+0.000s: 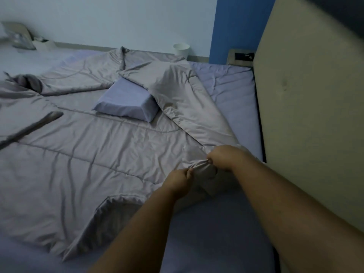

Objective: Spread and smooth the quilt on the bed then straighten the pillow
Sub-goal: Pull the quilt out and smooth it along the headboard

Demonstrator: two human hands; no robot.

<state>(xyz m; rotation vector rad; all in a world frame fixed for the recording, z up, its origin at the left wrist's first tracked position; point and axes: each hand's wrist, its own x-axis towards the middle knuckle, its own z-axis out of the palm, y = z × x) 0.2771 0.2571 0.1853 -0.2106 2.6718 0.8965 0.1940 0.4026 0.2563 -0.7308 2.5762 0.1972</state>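
Head view: left hand (180, 179) and right hand (224, 157) both fisted, pinching bunched corner of grey quilt (88, 150) near headboard (315, 115) side of bed (206, 233). Quilt lying rumpled across bed, one flap folding back over itself, partly covering light-blue pillow (128, 101). Pillow sitting skewed on top of quilt, mid-bed. Blue sheet showing bare along near edge. White bin (181, 49) standing by far wall.
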